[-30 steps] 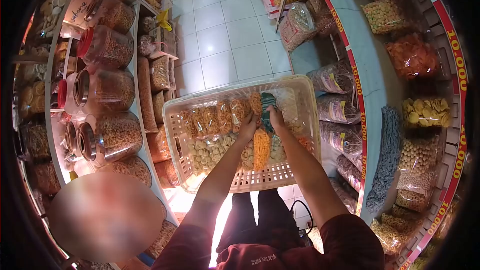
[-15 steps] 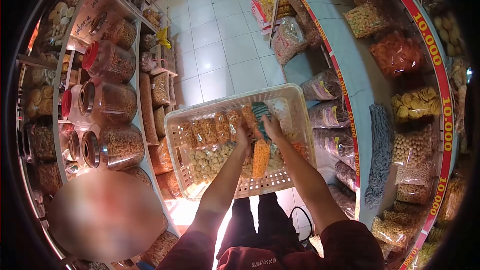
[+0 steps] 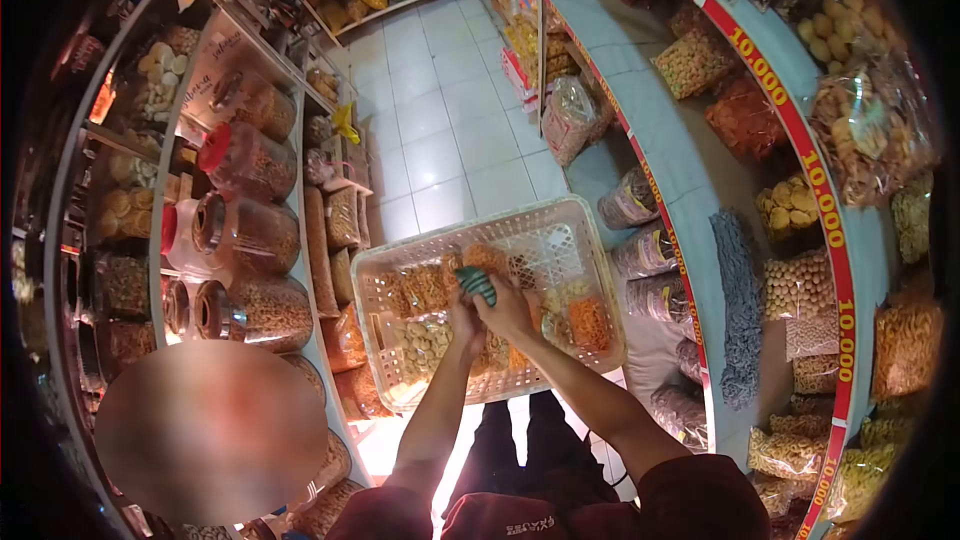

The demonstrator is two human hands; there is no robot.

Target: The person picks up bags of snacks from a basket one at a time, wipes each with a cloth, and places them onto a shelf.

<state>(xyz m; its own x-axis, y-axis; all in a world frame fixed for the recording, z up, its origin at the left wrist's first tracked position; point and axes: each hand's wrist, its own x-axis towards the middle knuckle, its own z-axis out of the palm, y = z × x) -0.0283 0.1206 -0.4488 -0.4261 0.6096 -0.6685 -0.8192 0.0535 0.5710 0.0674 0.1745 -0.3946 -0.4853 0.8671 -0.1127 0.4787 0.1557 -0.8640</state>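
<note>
A white perforated plastic basket (image 3: 590, 270) lies in front of me, with clear packets of snacks in it. Over its middle, a dark green striped cloth (image 3: 478, 286) is bunched up between my hands. My right hand (image 3: 507, 312) is closed around the cloth from the right. My left hand (image 3: 465, 318) is curled against the cloth's left side; its fingertips are mostly hidden. Just beyond the hands lies an orange snack packet (image 3: 487, 257). Brown snack packets (image 3: 415, 287) are lined up at the left, above pale round snacks (image 3: 424, 338). An orange packet (image 3: 588, 323) sits at the right.
Large clear jars of snacks (image 3: 262, 312) line a shelf on the left. To the right are tiered shelves with red price strips (image 3: 822, 185), bagged snacks and a grey shaggy cloth (image 3: 738, 310). White floor tiles (image 3: 440, 150) run ahead between the shelves.
The green cloth has moved left and toward me with my right hand, from the basket's far side to its middle. My hands have come together. The camera view has shifted slightly.
</note>
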